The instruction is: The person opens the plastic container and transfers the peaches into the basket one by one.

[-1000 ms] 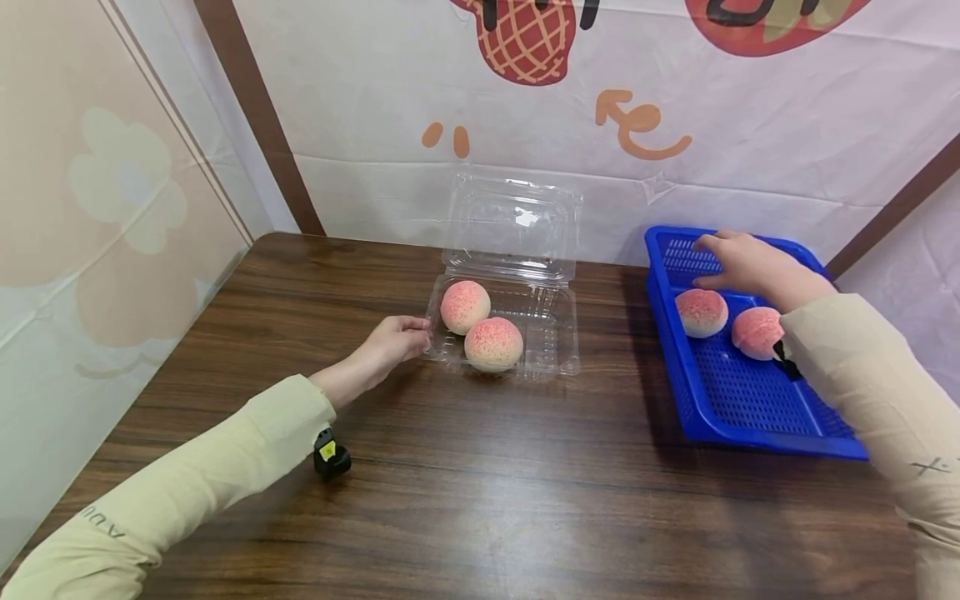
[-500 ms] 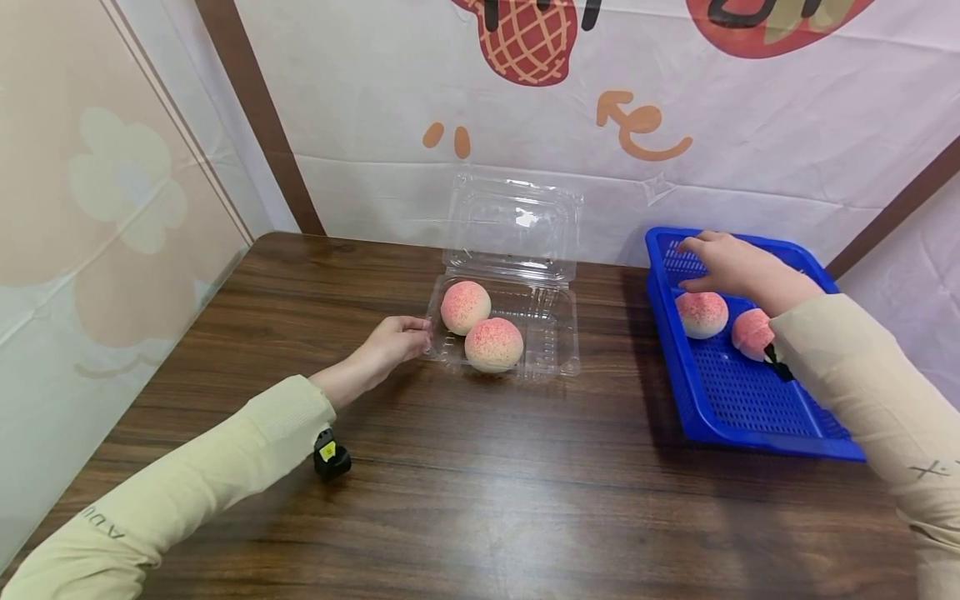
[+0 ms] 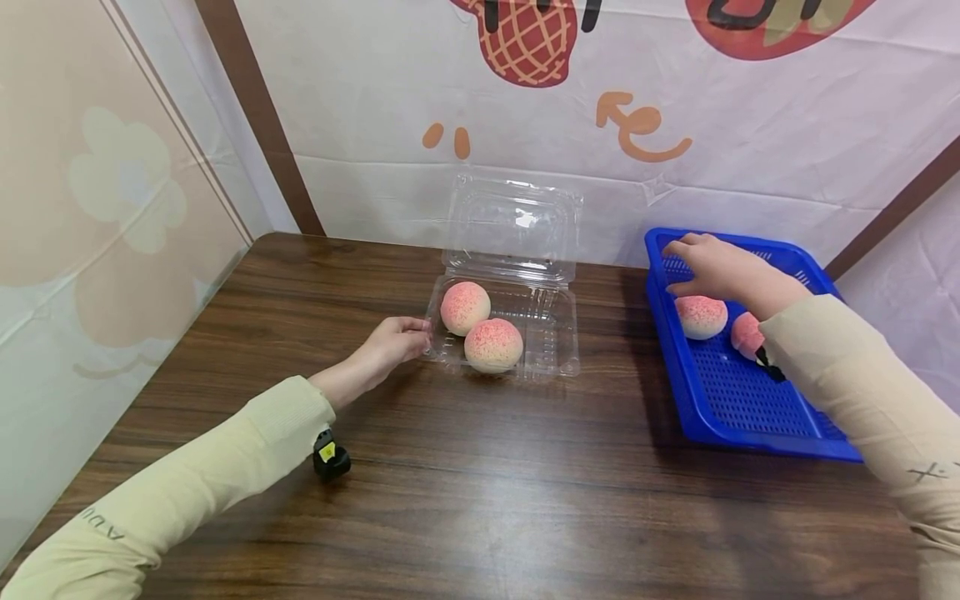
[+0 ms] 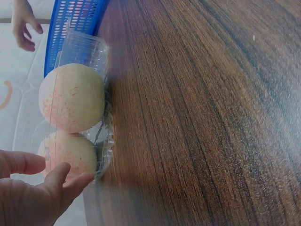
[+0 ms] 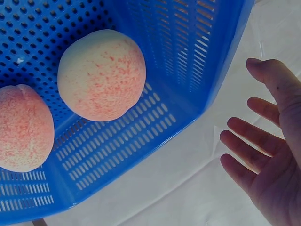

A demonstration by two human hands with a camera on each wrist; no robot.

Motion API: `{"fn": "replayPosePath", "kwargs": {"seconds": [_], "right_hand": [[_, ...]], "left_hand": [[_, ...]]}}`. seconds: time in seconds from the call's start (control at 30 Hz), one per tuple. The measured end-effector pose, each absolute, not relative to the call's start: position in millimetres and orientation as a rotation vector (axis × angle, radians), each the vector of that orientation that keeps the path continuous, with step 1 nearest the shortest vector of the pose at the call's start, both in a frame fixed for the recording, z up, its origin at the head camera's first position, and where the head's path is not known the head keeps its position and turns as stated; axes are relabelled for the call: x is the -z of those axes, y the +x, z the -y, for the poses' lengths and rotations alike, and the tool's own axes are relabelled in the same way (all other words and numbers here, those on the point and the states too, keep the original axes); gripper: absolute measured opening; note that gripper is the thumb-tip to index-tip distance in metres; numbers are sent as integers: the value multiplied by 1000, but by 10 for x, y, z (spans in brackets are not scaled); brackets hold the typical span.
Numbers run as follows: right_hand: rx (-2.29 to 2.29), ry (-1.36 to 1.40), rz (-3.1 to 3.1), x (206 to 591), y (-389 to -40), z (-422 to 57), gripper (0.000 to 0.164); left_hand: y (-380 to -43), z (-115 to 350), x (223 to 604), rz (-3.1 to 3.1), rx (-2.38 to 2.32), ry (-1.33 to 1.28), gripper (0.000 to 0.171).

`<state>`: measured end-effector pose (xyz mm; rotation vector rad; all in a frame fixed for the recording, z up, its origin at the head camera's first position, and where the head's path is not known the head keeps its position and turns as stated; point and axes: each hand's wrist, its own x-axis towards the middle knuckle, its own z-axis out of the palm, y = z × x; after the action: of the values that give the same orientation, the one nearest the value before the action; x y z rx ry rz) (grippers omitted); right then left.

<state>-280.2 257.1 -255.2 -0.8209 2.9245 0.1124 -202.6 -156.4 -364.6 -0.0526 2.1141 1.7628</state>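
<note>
A clear plastic clamshell box point(image 3: 551, 333) stands with its lid point(image 3: 513, 225) raised, and two pink-and-cream toy peaches point(image 3: 465, 307) point(image 3: 493, 345) lie in its left part. My left hand point(image 3: 395, 343) pinches the box's left rim between thumb and fingers; the left wrist view shows the fingertips point(image 4: 80, 181) at that wall. Above the far left corner of a blue basket point(image 3: 701, 421) is my right hand point(image 3: 708, 265), empty, its fingers spread and relaxed. Two more peaches point(image 3: 701, 318) point(image 5: 23, 129) rest in the basket, the right one partly hidden by my sleeve.
The brown wooden table point(image 3: 480, 492) runs back to a white printed cloth point(image 3: 360, 100). Another cloth point(image 3: 112, 250) hangs along the left. The basket's raised rim stands to the right of the box, with table surface between them.
My right hand has shifted left over the basket, from above the left peach toward the basket's left rim, holding nothing. The left hand, the box and the peaches have stayed put.
</note>
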Motion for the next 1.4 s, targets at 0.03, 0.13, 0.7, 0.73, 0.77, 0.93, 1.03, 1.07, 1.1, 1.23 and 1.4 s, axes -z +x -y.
{"fn": "replayPosePath", "kwargs": {"seconds": [0.03, 0.13, 0.7, 0.73, 0.77, 0.93, 1.03, 1.07, 1.1, 1.23, 1.4], "right_hand": [[-109, -823, -2923, 2553, -2797, -2562, 49], [-119, -834, -2923, 2552, -2782, -2529, 49], [-178, -965, -2920, 2572, -2722, -2344, 46], [-187, -962, -2917, 2570, -2718, -2331, 46], [-195, -959, -2914, 2569, -2713, -2320, 46], [-206, -982, -2901, 2555, -2680, -2253, 47], [-214, -1007, -2900, 2551, -2663, -2218, 47], [-218, -1015, -2901, 2551, -2659, -2208, 47], [-223, -1024, -2901, 2551, -2656, -2199, 46], [-237, -1060, -2899, 2553, -2642, -2166, 47], [-263, -1120, -2893, 2572, -2633, -2130, 47]], "left_hand": [[-2024, 1564, 3643, -2111, -1766, -51, 44], [-2011, 1563, 3630, -2104, -1774, -54, 44], [-2027, 1558, 3651, -2121, -1766, -48, 44], [-2026, 1559, 3649, -2125, -1762, -44, 44], [-2025, 1561, 3648, -2129, -1758, -41, 44], [-2015, 1560, 3642, -2130, -1756, -42, 44], [-2014, 1563, 3644, -2129, -1758, -40, 45], [-2016, 1565, 3648, -2131, -1755, -38, 45], [-2015, 1566, 3648, -2134, -1753, -37, 45], [-2014, 1572, 3646, -2141, -1747, -34, 44], [-2013, 1563, 3645, -2141, -1748, -36, 44]]}}
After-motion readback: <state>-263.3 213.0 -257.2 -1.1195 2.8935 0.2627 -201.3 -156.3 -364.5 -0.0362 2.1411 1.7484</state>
